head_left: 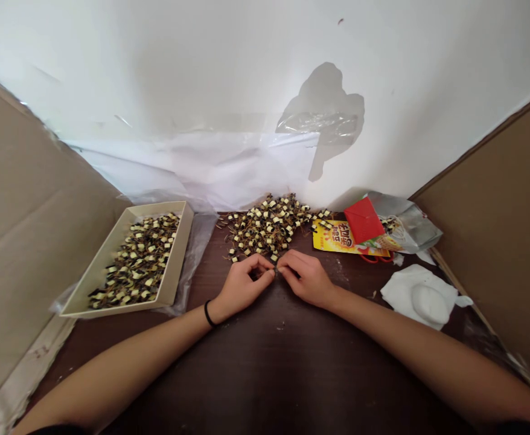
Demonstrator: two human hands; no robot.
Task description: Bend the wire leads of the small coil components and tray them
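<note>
My left hand and my right hand meet at the middle of a dark wooden table, fingertips pinched together on one small part that is too tiny to make out. Just beyond them lies a loose pile of small cream-and-black parts with thin brown wire leads. A black band sits on my left wrist. To the left stands a shallow beige tray filled with many of the same parts.
Cardboard walls stand at left and right. Clear plastic sheeting hangs down the white back wall. A yellow snack packet, a red packet and a silver foil bag lie at right, with white tissue nearer me.
</note>
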